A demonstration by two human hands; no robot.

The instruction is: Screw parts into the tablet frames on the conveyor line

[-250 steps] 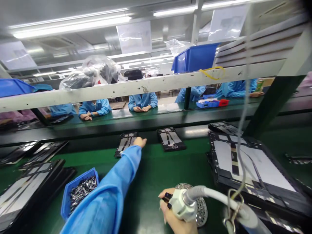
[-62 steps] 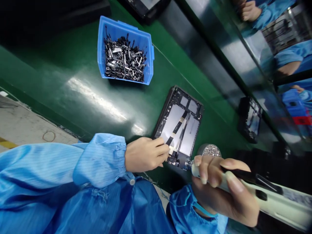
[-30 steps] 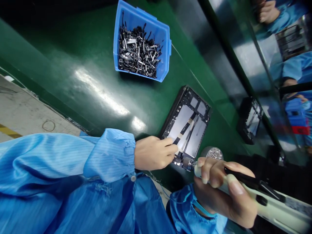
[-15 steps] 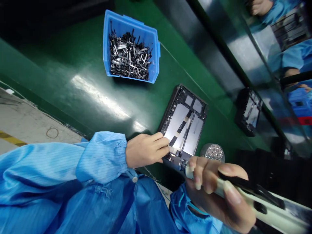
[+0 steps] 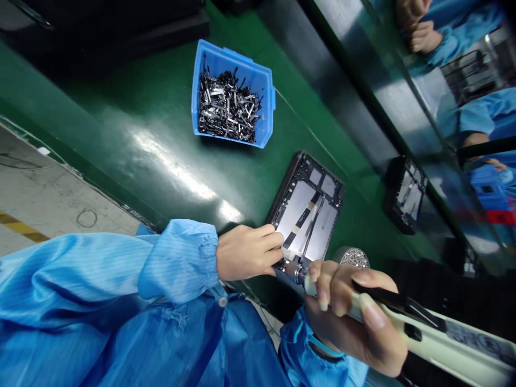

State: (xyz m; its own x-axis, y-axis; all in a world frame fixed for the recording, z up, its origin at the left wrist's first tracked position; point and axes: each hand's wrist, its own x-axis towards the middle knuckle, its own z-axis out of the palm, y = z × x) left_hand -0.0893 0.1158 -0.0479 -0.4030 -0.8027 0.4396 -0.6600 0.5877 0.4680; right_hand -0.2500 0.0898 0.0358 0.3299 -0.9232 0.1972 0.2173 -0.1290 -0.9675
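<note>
Since the wider view, the left hand (image 5: 245, 252) has come down onto the black tablet frame (image 5: 300, 204), which lies on the green table (image 5: 121, 134). Its slightly parted fingers (image 5: 268, 242) press flat on the frame's lower part, pinching nothing. The right hand (image 5: 346, 317) has its fingers (image 5: 334, 285) wrapped around a pale corded electric screwdriver (image 5: 355, 303), whose metal tip sits at the frame's lower edge, partly blocking that corner from view. Around them are a blue bin (image 5: 196, 97) of small metal parts, a round dish of screws (image 5: 355, 258), and a second frame (image 5: 405, 196). A co-worker's hands (image 5: 419, 27) show across the table.
</note>
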